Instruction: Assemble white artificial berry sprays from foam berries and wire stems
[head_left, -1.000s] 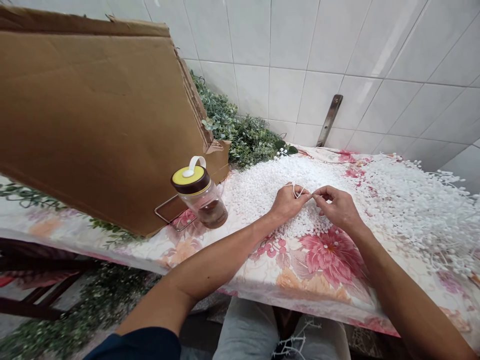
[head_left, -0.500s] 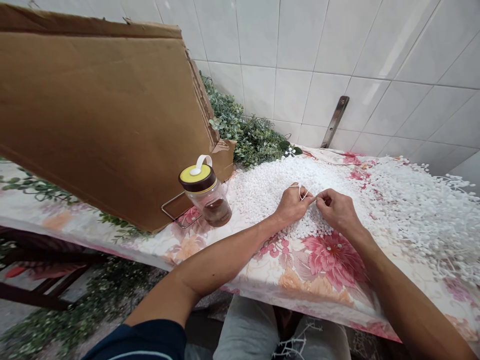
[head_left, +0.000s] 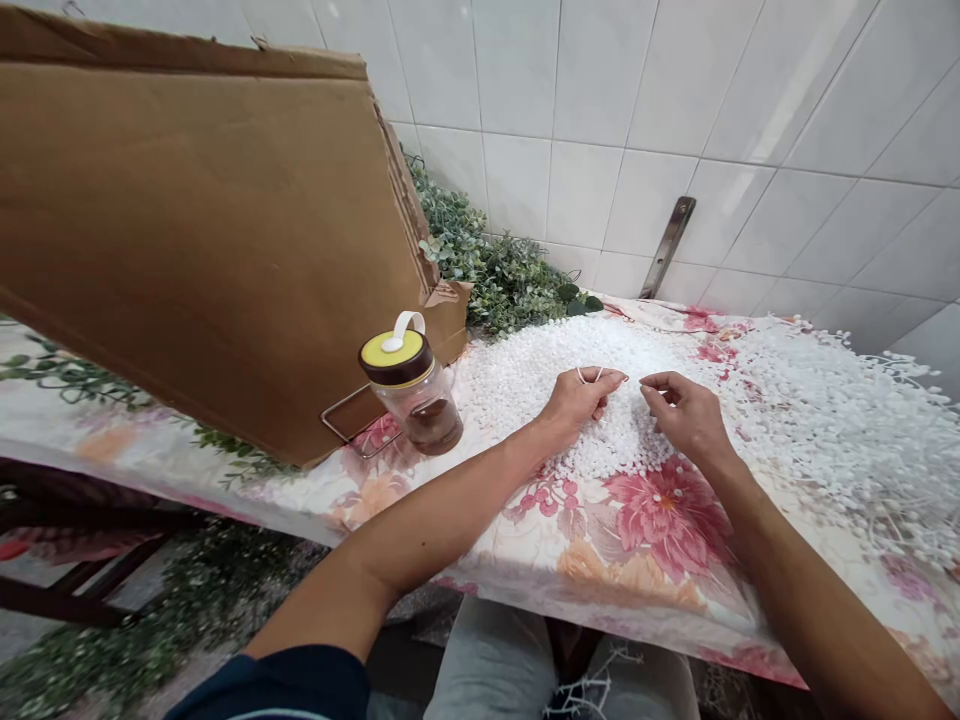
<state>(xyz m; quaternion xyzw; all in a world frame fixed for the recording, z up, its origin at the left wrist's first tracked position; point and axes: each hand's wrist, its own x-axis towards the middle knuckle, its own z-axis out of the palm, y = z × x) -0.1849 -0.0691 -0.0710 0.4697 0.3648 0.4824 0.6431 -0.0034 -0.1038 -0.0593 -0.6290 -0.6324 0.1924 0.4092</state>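
My left hand (head_left: 576,408) is closed in a pinch on a thin white plastic stem (head_left: 591,375), which loops above the fingers. A tiny tip pokes out past the thumb. To its right, my right hand (head_left: 684,412) has its thumb and forefinger curled close together, a small gap away from the left fingertips. Whatever lies between those right fingers is too small to make out. Both hands hover over the near part of a heap of small white beads (head_left: 517,385). Further right spreads a pile of white stems with bead-like tips (head_left: 847,400).
A large cardboard box (head_left: 202,230) stands at the left. Beside it is a clear bottle (head_left: 431,420) with a yellow lid and dark liquid. Green artificial foliage (head_left: 510,275) lies along the tiled wall, where a metal bracket (head_left: 667,248) is fixed. A floral cloth (head_left: 645,530) covers the table.
My hands have drawn apart, the right one moving slightly right and the left one slightly left. A white beaded sprig seen at the heap's far edge near the foliage is no longer visible there.
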